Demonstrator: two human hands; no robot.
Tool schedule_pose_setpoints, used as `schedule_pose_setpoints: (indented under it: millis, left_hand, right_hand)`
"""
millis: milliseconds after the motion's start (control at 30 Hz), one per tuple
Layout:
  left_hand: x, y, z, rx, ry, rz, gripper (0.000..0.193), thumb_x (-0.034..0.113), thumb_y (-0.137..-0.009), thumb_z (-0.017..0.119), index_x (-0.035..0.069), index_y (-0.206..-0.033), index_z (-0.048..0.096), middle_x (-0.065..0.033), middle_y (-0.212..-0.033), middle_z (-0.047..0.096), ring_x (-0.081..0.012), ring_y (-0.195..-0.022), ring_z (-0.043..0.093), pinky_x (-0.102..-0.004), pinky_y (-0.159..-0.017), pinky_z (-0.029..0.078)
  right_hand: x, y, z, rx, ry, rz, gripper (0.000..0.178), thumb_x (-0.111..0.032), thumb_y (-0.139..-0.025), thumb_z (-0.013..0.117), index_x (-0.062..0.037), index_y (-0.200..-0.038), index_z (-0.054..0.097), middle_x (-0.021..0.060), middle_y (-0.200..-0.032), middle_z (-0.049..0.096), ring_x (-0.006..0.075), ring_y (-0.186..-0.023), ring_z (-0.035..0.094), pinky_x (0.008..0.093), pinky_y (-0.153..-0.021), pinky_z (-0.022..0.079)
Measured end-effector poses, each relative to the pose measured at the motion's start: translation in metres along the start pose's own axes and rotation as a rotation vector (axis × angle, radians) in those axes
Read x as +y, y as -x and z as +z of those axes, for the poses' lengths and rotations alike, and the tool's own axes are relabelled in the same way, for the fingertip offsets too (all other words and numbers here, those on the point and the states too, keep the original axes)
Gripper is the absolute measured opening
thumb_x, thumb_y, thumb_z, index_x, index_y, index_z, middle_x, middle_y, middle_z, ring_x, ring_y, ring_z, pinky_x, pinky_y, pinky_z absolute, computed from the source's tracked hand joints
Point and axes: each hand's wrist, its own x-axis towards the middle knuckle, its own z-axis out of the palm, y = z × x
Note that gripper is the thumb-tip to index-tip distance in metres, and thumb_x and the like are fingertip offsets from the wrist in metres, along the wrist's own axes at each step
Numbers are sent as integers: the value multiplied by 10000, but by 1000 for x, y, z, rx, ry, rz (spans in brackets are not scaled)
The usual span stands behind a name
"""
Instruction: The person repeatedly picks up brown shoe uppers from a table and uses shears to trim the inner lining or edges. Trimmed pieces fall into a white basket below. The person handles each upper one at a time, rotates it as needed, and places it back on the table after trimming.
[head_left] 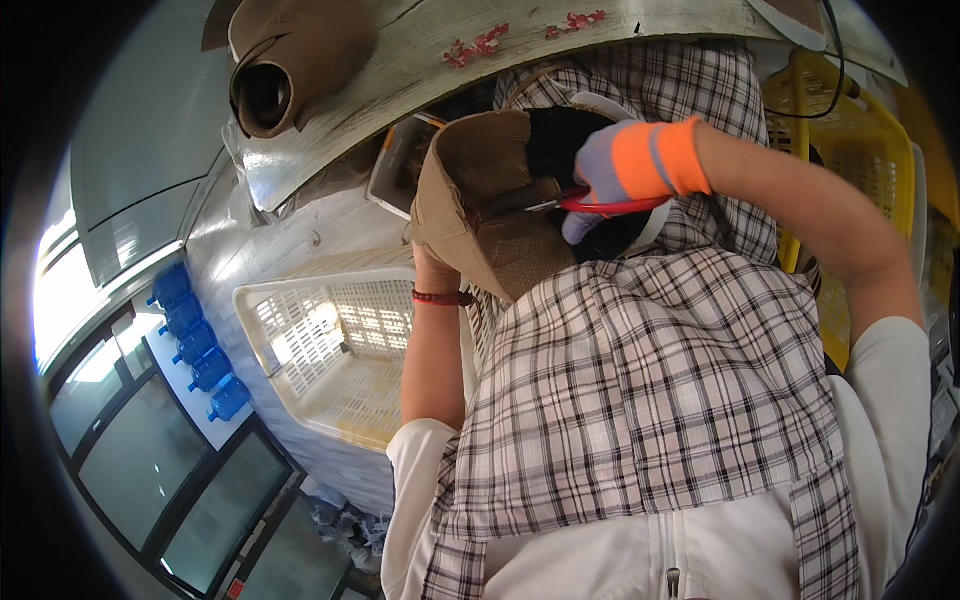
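Note:
My left hand (434,268) supports a stiff, curved brown piece (495,255) from its left side; most of its fingers are hidden behind it. The material looks like cardboard or leather, with a ragged upper edge. In an orange and grey-purple work glove, my right hand (605,180) is closed around red-handled scissors (620,206). The scissor blades point left into the hollow of the brown piece. Behind the glove is a dark, rounded thing with a pale rim (657,222), partly covered, close to my plaid apron (640,380).
A worn table (420,75) runs across the far side, bearing a tied brown roll (275,95). A cream plastic basket (340,420) stands on the floor at left, a yellow crate (880,200) at right. Blue water jugs (210,370) line up near the glass doors.

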Motion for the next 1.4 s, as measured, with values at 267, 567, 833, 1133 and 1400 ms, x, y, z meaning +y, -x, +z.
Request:
schedule_pose_setpoints:
  millis: [267,567,833,1133,1400]
  left_hand:
    - [87,2,-88,48,108,82,316,166,-942,553,1,-1208,594,-186,-1292,589,-300,-1200,569,-400,-1017,461]
    - [286,-21,-276,413,-596,210,293,81,-843,566,-22,-1078,708,-232,-1190,650,-318,-1071,652,-375,-955,494]
    - [202,-107,-292,378,-893,393,356,0,-816,528,91,-1097,725,-135,-1135,680,-293,-1023,658,-374,-889,515]
    - [157,-235,-238,91,-779,510,498,-56,-804,471,140,-1231,637,-101,-1202,644,-314,-1106,606,-401,-925,492]
    - [132,-306,-251,-215,-544,303,478,-57,-758,486,128,-1157,671,-142,-1136,671,-351,-1071,610,-409,-918,488]
  right_hand:
    - [58,40,52,344,-718,-118,397,-407,-830,693,-17,-889,647,29,-658,582,118,-626,570,297,-554,440]
    - [94,18,99,529,-936,-109,394,-398,-855,722,-14,-932,677,29,-672,641,139,-587,595,279,-572,473]
    - [85,8,94,557,-427,154,672,-645,-776,680,-35,-1055,637,150,-754,677,300,-700,667,373,-643,507]
    - [72,6,79,526,-361,262,736,-654,-800,640,-39,-1199,575,131,-713,669,281,-645,668,363,-590,503]
    - [74,7,92,574,-343,318,890,-749,-776,573,-36,-1306,533,124,-768,695,257,-656,679,350,-592,513]
